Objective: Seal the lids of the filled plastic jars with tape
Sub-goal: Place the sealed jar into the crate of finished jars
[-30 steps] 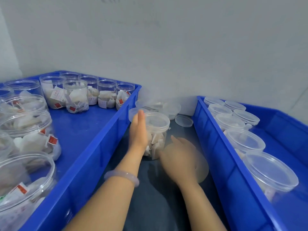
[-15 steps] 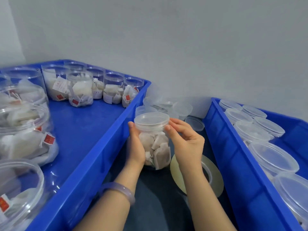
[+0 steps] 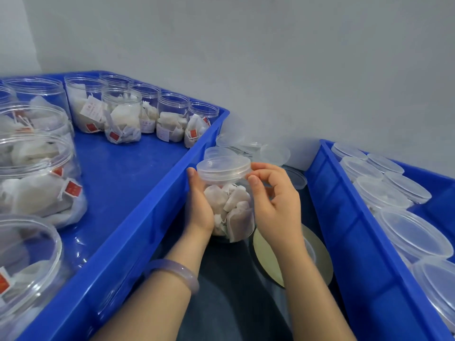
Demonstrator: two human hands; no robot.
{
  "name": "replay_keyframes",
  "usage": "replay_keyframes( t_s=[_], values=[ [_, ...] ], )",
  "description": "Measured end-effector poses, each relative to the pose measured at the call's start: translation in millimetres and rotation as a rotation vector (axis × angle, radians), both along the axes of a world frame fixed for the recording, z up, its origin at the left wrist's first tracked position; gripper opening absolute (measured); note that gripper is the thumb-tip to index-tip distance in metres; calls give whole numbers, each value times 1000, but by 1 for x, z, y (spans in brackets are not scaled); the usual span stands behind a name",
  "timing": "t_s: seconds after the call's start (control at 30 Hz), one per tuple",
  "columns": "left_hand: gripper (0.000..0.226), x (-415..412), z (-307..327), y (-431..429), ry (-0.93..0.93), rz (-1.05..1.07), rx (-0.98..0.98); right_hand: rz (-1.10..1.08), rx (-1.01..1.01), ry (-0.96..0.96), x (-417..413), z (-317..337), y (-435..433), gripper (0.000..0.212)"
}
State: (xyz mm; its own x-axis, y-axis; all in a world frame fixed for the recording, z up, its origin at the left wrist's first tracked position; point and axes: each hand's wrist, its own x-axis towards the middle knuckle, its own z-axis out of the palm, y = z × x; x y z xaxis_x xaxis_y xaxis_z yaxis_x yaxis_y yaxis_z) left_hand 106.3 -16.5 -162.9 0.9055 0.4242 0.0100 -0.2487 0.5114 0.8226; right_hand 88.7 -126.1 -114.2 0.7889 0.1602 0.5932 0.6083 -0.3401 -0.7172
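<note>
- A pale bangle (image 3: 172,273) is sitting on the left wrist, nearest the camera.
- A flat roll of tape (image 3: 317,262) is lying on the dark surface (image 3: 234,303) between the two bins, partly hidden under the right forearm.
- The left hand (image 3: 198,207) is wrapping round the left side of the filled jar (image 3: 230,207), fingers closed against its wall.
- The right hand (image 3: 275,205) is pinching at the lid (image 3: 222,167), thumb and fingertips touching its right edge; whether tape is between them cannot be told.
- The jar is standing upright between the left bin (image 3: 138,230) and the right bin (image 3: 344,230).
- Open filled jars (image 3: 123,116) are standing in the left bin; lidded jars (image 3: 413,232) are filling the right bin.
- Loose lids (image 3: 273,153) are lying behind, near the wall.
</note>
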Motion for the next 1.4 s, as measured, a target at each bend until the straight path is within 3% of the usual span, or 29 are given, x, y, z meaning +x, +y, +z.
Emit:
replay_keyframes(
  t_s=[0.17,0.37,0.6,0.73,0.9,1.0,1.1,1.2,1.3,1.4],
  values=[
    [98,0,-1,1,91,14,48,212,-62,215,1,19,-19,25],
    [123,-4,4,-1,114,22,65,15,23,226,8,8,-16,17],
    [101,-2,1,0,29,-21,72,-110,58,-12,4,-3,-5,21],
    [99,-2,0,-3,21,-68,55,-140,380,188,7,-6,-3,24],
    [100,-6,-1,-12,11,11,197,11,512,317,10,9,-6,9],
    [89,-14,3,-17,-124,-92,270,-38,473,305,9,13,1,34],
    [72,-15,18,-4,-155,-144,156,-35,487,272,4,10,13,39],
    [52,-16,36,15,-141,-198,302,14,552,358,4,3,20,48],
    [55,-24,37,16,-128,-303,469,32,630,464,7,0,17,48],
    [60,-28,35,14,-146,-253,480,30,667,372,4,-5,19,45]
  ],
)
